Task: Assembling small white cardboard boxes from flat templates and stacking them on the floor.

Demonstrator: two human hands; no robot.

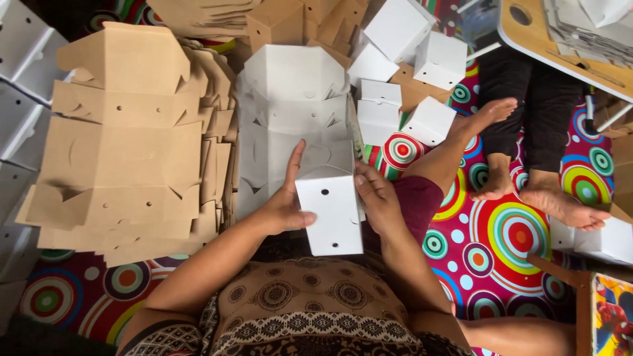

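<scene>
Patterned circle rug [501, 257] covers floor; brown flat carton stack [125, 145] at left, white flat carton stack [290, 99] ahead, finished white boxes [402, 72] beyond, another person's bare feet [527, 184] at right. Small white box [330, 214] over lap, half folded. Left hand [287, 204] and right hand [376, 201] both clamped on its sides. Judged best: press walls square, thumbs steady, tabs aligned before tucking

I see a stack of flat brown cardboard blanks [125, 138] at the circle-patterned mat's [501, 244] left edge, folded white boxes [402, 72] at its top.
</scene>
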